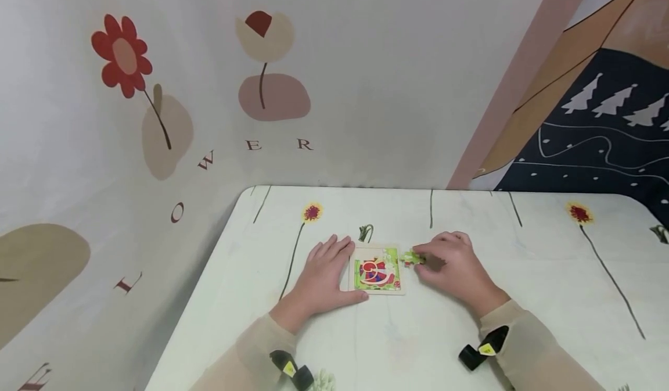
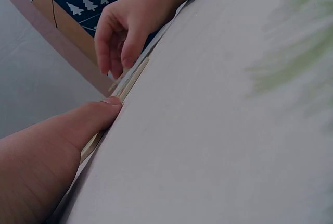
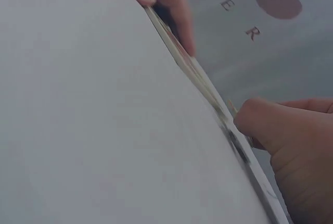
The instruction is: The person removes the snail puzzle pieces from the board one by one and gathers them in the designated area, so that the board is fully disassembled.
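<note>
A small square wooden puzzle board (image 1: 384, 292) lies flat on the table, with a red, blue and green picture inside its pale frame. My left hand (image 1: 324, 277) rests against its left side, fingers straight and thumb spread along the near edge. Just off the board's right side, my right hand (image 1: 457, 272) pinches a green puzzle piece (image 1: 410, 257) between thumb and fingers. The left wrist view shows the left thumb (image 2: 99, 117) touching the board's edge (image 2: 136, 78). In the right wrist view, the right hand (image 3: 294, 140) mostly hides the piece.
A white cloth printed with flowers covers the table (image 1: 366, 344). Behind it hangs a pale printed curtain (image 1: 376, 89), with a dark panel of trees (image 1: 601, 141) at the right. Each wrist wears a black strap with a camera (image 1: 473, 357).
</note>
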{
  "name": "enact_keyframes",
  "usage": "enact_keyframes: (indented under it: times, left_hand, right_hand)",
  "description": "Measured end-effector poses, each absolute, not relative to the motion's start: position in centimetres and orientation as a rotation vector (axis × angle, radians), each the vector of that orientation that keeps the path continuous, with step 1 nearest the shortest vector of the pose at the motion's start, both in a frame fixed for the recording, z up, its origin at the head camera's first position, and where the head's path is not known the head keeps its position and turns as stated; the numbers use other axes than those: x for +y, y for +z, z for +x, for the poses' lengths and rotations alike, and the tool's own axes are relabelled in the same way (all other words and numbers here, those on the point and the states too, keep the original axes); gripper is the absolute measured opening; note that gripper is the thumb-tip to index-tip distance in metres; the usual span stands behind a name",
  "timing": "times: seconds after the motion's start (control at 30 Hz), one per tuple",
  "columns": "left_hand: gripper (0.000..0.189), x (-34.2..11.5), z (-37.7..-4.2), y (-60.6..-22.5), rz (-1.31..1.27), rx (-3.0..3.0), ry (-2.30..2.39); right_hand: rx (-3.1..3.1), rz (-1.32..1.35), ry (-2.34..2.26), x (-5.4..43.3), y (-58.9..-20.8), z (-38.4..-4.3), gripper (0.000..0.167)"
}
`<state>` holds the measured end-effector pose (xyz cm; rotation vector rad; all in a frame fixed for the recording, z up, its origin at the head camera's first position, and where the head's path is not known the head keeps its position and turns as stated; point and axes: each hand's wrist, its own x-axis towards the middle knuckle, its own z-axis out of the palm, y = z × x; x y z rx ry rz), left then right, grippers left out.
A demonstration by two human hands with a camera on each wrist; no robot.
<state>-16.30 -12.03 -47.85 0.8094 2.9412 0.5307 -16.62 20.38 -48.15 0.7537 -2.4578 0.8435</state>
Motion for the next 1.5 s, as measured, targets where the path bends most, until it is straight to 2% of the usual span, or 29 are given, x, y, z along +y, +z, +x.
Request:
enact_keyframes:
  times: [0.5, 1.27, 1.5]
  left_hand:
    - [0.11, -12.5, -16.0, -48.2, 0.807, 2.948, 0.566]
    - [0.112, -11.9, -16.4, -48.2, 0.819, 2.939, 0.542]
    - [0.111, -11.9, -16.3, -47.7, 0.826, 2.95, 0.527]
  right_hand:
    - [-2.6, 0.575, 0.886, 23.9, -48.3, -16.5, 0.039]
    - [-2.656, 0.487, 0.935, 24.6, -48.5, -16.5, 0.033]
    - [-2.559, 0.565, 0.858, 22.3, -48.3, -16.7, 0.03]
